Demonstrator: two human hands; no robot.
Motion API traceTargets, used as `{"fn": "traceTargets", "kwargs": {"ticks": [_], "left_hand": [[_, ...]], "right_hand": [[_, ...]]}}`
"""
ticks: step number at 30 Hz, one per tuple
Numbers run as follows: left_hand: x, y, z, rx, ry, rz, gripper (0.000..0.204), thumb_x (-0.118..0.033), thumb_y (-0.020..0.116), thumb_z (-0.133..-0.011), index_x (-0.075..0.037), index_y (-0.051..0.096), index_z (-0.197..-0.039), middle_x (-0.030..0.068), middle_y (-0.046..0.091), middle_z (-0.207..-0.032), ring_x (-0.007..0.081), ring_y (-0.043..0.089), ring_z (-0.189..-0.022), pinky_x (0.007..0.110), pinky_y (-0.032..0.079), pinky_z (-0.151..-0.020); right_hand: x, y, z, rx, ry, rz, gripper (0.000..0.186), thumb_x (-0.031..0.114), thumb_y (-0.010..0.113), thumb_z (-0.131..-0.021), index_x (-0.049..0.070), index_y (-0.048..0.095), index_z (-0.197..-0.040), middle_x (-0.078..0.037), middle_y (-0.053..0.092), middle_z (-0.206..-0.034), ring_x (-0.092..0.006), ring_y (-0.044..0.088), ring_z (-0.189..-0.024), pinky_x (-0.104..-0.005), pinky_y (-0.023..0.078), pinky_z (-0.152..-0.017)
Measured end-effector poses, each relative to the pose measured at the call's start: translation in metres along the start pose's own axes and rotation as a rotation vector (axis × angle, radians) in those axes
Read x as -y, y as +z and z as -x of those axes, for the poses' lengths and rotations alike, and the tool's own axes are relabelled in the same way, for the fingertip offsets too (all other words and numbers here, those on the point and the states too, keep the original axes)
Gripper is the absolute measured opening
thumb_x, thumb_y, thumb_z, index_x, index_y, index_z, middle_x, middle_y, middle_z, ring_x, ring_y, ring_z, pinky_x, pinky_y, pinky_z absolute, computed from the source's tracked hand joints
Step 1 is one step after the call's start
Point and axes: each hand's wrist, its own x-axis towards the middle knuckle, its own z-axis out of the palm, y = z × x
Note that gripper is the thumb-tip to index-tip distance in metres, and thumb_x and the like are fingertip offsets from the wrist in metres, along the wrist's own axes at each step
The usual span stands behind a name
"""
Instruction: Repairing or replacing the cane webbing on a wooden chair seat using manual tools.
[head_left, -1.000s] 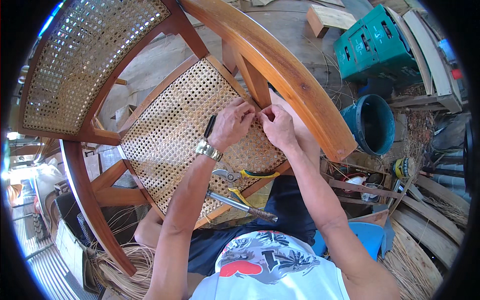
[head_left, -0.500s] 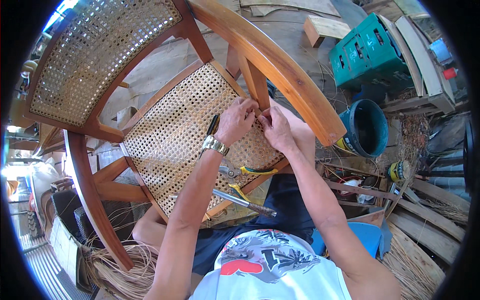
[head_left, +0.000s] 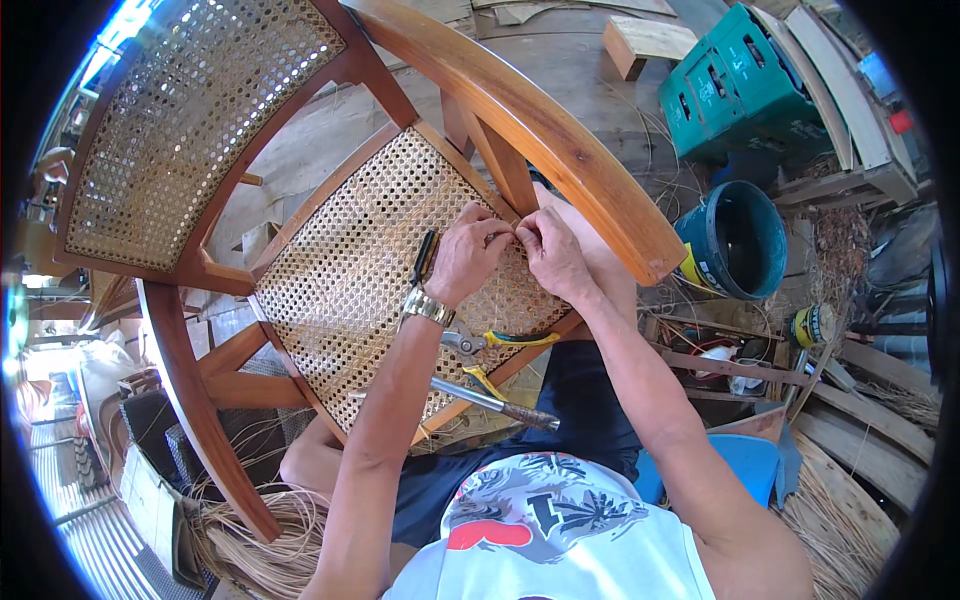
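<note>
Meeting at the edge of a woven chair seat, the left hand and right hand have fingertips pressed together; anything pinched is too small to see. The seat spreads beneath and left of the fingers.

White sleeveless top with palm-tree print, navy shorts, gold-toned wristwatch

Grey floorboards stretch beyond the hands, with a green crate and a teal bucket standing to their right. Daylight glares far to their left, above pale ribbed sheeting; loose planks lie to their lower right.
</note>
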Motion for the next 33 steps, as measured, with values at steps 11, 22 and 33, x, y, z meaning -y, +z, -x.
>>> {"fn": "traceTargets", "kwargs": {"ticks": [11,22,33], "left_hand": [[0.0,0.022,0.01,-0.2,0.037,-0.06,0.011,-0.012,0.07,-0.092,-0.003,0.073,-0.096,0.0132,0.067,-0.095,0.034,0.067,-0.087,0.043,0.053,-0.078],[0.003,0.004,0.004,-0.04,0.147,-0.105,0.014,-0.011,0.067,-0.094,-0.002,0.069,-0.103,0.0157,0.068,-0.097,0.036,0.069,-0.085,0.043,0.056,-0.074],[-0.001,-0.012,-0.024,0.294,0.294,-0.337,0.013,-0.01,0.064,-0.092,0.0,0.065,-0.101,0.0172,0.063,-0.096,0.0374,0.069,-0.085,0.047,0.058,-0.075]], "right_hand": [[0.002,-0.003,-0.004,0.046,0.241,-0.082,0.015,0.016,0.072,-0.095,0.003,0.068,-0.099,-0.009,0.069,-0.085,-0.0201,0.066,-0.08,-0.0352,0.054,-0.077],[-0.011,-0.002,0.015,-0.184,0.036,0.071,0.021,0.002,0.065,-0.092,0.001,0.068,-0.113,-0.01,0.071,-0.091,-0.0202,0.07,-0.082,-0.0347,0.055,-0.077],[-0.057,0.01,0.024,-0.2,-0.084,0.416,0.027,0.009,0.062,-0.095,-0.003,0.063,-0.119,-0.012,0.07,-0.092,-0.0195,0.069,-0.082,-0.0344,0.056,-0.078]]}}
